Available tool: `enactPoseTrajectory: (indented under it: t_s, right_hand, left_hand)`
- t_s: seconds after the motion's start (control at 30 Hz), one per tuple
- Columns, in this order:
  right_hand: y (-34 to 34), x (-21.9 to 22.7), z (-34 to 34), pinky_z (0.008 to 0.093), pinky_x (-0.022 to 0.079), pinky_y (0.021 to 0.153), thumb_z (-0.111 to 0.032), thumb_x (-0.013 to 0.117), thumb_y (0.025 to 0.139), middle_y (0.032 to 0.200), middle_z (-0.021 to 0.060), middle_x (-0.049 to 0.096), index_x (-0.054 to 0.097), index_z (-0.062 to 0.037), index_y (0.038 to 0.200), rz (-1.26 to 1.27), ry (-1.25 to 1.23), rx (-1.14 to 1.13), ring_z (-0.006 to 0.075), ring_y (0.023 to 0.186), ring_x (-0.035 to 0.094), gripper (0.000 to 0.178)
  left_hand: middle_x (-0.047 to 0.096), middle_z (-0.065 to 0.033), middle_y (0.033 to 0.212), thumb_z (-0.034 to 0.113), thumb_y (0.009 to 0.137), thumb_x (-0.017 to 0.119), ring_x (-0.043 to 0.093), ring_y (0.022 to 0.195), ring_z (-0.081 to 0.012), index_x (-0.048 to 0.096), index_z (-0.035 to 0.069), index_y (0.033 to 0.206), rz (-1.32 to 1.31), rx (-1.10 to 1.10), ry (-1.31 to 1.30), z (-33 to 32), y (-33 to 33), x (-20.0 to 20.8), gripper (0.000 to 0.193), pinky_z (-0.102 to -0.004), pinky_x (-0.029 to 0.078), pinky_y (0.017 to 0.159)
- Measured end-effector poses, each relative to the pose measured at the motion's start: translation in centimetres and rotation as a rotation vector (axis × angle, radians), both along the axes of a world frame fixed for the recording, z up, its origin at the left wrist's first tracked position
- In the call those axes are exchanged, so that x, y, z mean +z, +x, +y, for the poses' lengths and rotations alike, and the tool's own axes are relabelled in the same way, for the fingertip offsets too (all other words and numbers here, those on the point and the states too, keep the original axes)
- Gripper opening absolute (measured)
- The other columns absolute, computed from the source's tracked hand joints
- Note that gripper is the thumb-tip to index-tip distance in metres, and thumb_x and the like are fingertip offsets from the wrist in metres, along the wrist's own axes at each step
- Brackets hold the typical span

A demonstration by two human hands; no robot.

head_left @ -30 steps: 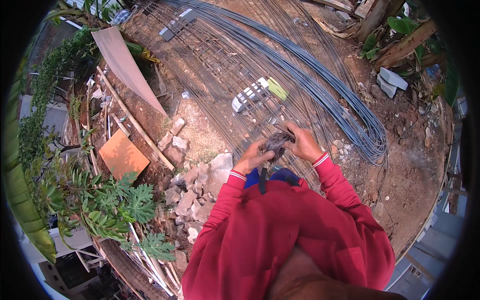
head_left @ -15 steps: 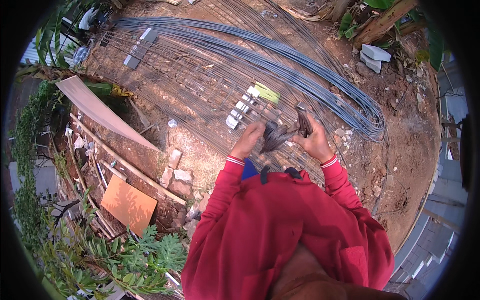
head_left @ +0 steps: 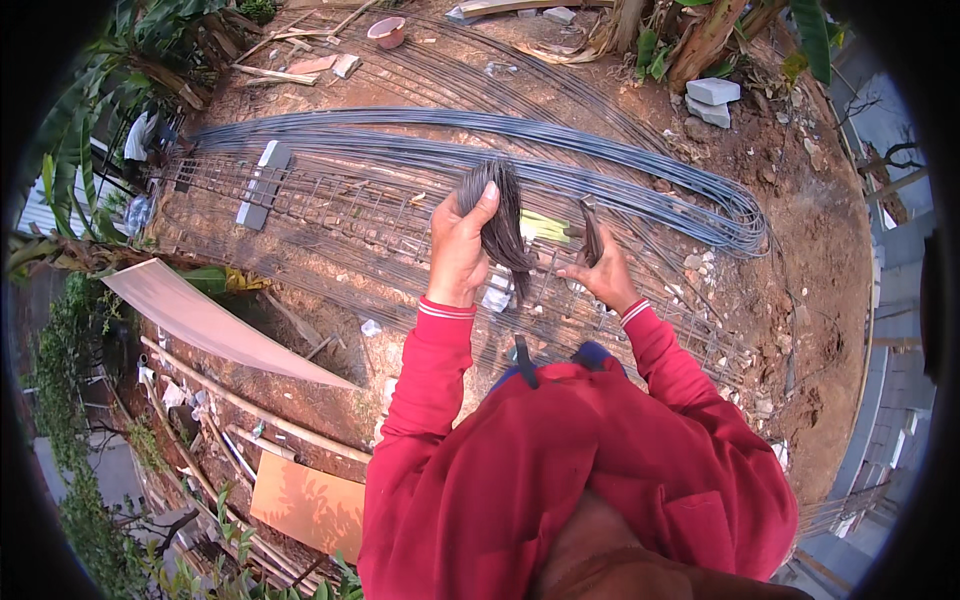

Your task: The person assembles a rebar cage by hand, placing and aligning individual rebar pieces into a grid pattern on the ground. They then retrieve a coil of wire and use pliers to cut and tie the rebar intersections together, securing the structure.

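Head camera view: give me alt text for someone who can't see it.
A person in red holds a bundle of thin dark strands in the left grip and a narrow dark object in the right grip. Below lie blue-grey rods and a metal lattice on reddish soil.

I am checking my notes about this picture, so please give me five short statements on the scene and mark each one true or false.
1. The left grip holds a bundle of dark thin strands. True.
2. The right grip is empty. False: the right grip holds a dark narrow object, though its exact kind is not clear.
3. The long blue-grey bars curve back in a bend at the picture's right. True.
4. The orange board lies on the person's right. False: the orange board lies on the person's left.
5. The person's sleeves are red with white stripes at the cuffs. True.
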State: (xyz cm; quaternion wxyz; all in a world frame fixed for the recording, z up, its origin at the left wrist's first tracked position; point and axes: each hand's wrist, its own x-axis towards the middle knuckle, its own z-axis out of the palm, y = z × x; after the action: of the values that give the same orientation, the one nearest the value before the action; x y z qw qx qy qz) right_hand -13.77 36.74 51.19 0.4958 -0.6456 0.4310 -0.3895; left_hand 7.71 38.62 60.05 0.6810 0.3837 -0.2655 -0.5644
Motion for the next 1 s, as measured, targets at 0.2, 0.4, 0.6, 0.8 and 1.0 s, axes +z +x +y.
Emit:
enactPoseTrajectory:
  t_s: [0.2, 0.4, 0.6, 0.8, 1.0]
  right_hand:
    - [5.9, -3.2, 1.2, 0.0368, 0.045, 0.085, -0.02, 0.083, 0.068, 0.105, 0.0154, 0.062, 0.047, -0.0014, 0.114, 0.089, -0.07, 0.11, 0.0244, 0.095, 0.06, 0.061]
    - [6.8, -1.1, -0.6, 0.0305, 0.046, 0.087, -0.009, 0.076, 0.077, 0.109, 0.0124, 0.063, 0.048, 0.0008, 0.121, -0.157, -0.072, 0.173, 0.0176, 0.095, 0.06, 0.053]
    - [5.0, -0.1, 1.1, 0.0299, 0.047, 0.081, -0.007, 0.073, 0.079, 0.09, 0.005, 0.059, 0.051, -0.0022, 0.114, -0.133, -0.134, 0.127, 0.014, 0.086, 0.057, 0.042]
    - [3.2, 2.2, 3.8, 0.0272, 0.045, 0.073, -0.007, 0.074, 0.078, 0.086, 0.0022, 0.054, 0.052, -0.0031, 0.103, -0.217, -0.171, 0.127, 0.0117, 0.079, 0.053, 0.034]
    - [2.1, 3.6, 5.0, 0.0252, 0.045, 0.068, -0.005, 0.072, 0.08, 0.081, -0.0003, 0.054, 0.051, -0.0037, 0.096, -0.223, -0.143, 0.065, 0.0085, 0.074, 0.051, 0.026]
  left_hand:
    - [0.067, -0.0077, 0.102, 0.015, 0.092, 0.063, 0.063, 0.092, -0.0142, 0.062, -0.001, 0.108, 0.02, 0.032, -0.119, 0.7, 2.2, 5.0, 0.023, -0.0296, 0.048, 0.085]
    - [0.066, -0.0085, 0.101, 0.023, 0.093, 0.063, 0.061, 0.092, -0.0152, 0.06, -0.002, 0.105, -0.023, -0.017, -0.169, 2.2, 2.9, 6.5, 0.028, -0.0308, 0.045, 0.085]
    - [0.066, -0.0079, 0.099, 0.021, 0.093, 0.063, 0.062, 0.089, -0.0161, 0.059, -0.001, 0.105, -0.203, 0.092, -0.181, 4.5, 4.3, 5.0, 0.026, -0.0328, 0.048, 0.082]
    - [0.064, -0.0098, 0.102, 0.009, 0.088, 0.067, 0.061, 0.09, -0.0171, 0.056, -0.004, 0.111, -0.212, 0.227, -0.233, 7.6, 2.6, 3.2, 0.029, -0.0289, 0.048, 0.083]
    - [0.06, -0.0066, 0.093, 0.01, 0.09, 0.065, 0.054, 0.08, -0.014, 0.056, -0.004, 0.106, -0.171, 0.275, -0.342, 11.0, 1.0, 4.1, 0.023, -0.0284, 0.046, 0.075]
